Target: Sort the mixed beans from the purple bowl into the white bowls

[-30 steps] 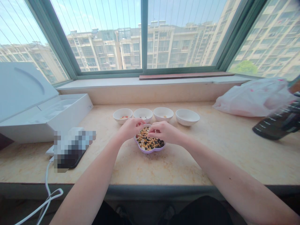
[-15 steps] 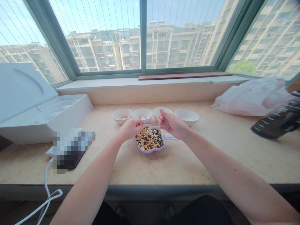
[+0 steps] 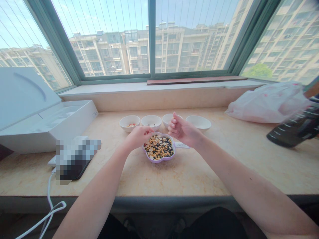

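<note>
A purple-rimmed, scalloped dish (image 3: 159, 160) with a handle (image 3: 182, 145) holds a mix of black beans, yellow kernels and pale peanuts. My left hand (image 3: 139, 135) is at the dish's upper left rim, fingers curled and tips together; what they hold, if anything, is hidden. Just above the dish's right side, my right hand (image 3: 181, 130) is raised with its fingers curled closed. Its contents do not show. Behind the hands stand white bowls: the left one (image 3: 130, 123) has reddish and pale pieces, the second (image 3: 151, 122) a few dark beans. My right hand partly covers the third bowl (image 3: 167, 120).
The rightmost white bowl (image 3: 198, 123) stands behind my right wrist. On the left are an open white box (image 3: 50, 127) and a blurred-out dark device (image 3: 77, 162) with a white cable (image 3: 51, 192). A plastic bag (image 3: 266, 103) and a dark bottle (image 3: 291, 127) sit at the right.
My right hand has shifted slightly right and turned upward, showing more of the dish's handle. My left hand stays at the dish's rim.
</note>
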The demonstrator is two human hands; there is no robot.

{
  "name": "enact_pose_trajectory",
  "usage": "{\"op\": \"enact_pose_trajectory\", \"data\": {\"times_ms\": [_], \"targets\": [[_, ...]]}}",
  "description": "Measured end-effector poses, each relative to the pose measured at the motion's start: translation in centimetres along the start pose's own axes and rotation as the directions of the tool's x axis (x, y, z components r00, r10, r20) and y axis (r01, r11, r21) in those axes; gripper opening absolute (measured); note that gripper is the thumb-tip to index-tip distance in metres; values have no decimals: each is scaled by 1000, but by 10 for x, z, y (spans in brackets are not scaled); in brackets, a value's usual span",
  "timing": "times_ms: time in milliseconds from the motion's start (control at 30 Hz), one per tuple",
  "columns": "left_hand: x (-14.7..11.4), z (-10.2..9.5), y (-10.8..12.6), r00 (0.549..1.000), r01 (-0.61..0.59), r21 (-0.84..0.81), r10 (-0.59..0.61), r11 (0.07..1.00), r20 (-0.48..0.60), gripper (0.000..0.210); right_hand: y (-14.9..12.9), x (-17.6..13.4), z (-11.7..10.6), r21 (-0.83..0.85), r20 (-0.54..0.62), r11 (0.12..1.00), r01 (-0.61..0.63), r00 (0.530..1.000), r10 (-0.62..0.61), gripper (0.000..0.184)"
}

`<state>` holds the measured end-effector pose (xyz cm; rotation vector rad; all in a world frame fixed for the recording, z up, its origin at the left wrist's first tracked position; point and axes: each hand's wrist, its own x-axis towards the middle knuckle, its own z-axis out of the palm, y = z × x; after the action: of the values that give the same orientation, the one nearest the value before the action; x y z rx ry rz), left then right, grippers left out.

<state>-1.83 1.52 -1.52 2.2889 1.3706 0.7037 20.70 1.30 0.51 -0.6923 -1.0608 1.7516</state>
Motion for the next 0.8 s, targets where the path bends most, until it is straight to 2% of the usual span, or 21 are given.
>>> {"op": "enact_pose_trajectory", "data": {"times_ms": [100, 233, 333, 400, 467, 500, 600, 700, 800], "targets": [[0, 0, 0, 1000, -9, 1, 9, 1000, -1, 25, 1, 0, -1, 28, 26, 1000, -8, 1000, 7, 44], [0, 0, -1, 1000, -19, -9, 19, 1000, -4, 24, 2, 1, -1, -30, 24, 999, 24, 999, -23, 39], [0, 0, -1, 1000, -16, -21, 16, 1000, 2, 23, 4, 2, 0, -151, 5, 983, 105, 994, -106, 38], [0, 0, 0, 1000, -8, -35, 8, 999, 9, 23, 6, 2, 0, -289, -11, 941, 177, 982, -188, 38], [-1, 0, 0, 1000, 11, -60, -10, 998, 23, 24, 9, 1, 1, -471, -17, 843, 262, 952, -305, 36], [-1, 0, 0, 999, 22, -73, -20, 997, 31, 25, 10, 1, 1, -569, -5, 765, 302, 929, -371, 34], [-1, 1, 0, 999, 32, -80, -29, 996, 38, 27, 14, -2, 2, -801, 116, 464, 378, 858, -500, 22], [-1, 1, -2, 999, 16, -54, -15, 998, 33, 27, 17, -3, 1, -878, 247, 235, 416, 816, -522, 11], [0, 1, -3, 999, 9, -41, -7, 999, 38, 29, 18, -3, 0, -891, 308, 128, 435, 788, -534, 10]]}}
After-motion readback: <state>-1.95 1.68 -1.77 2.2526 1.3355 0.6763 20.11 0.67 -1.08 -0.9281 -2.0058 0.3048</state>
